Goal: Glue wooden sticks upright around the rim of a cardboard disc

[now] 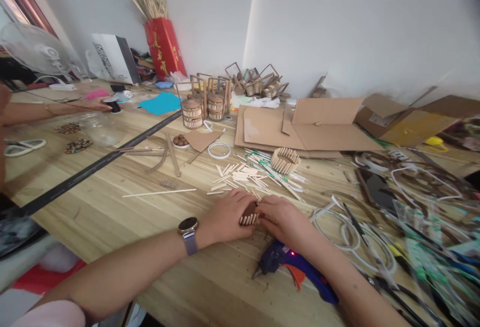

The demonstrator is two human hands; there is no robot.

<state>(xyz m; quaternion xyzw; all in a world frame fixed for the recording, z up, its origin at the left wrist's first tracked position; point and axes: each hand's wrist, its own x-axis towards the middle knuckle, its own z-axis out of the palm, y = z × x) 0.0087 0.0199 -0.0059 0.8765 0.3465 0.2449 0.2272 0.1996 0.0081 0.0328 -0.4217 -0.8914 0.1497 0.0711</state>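
Left hand (228, 217), right hand (283, 219) pinch one stick ring (249, 218) (half-hidden); one glue gun (296, 269) nearby.

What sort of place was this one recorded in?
Probably a handicraft workshop: cut wooden sticks litter the table, a blue glue gun lies by the left hand and right hand gripping a small stick piece, and finished stick baskets stand near the wall.

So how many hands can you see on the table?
3. The person's left hand and right hand hold a stick ring near the front; a co-worker's hand rests by a black cylinder far left. Others may be out of view.
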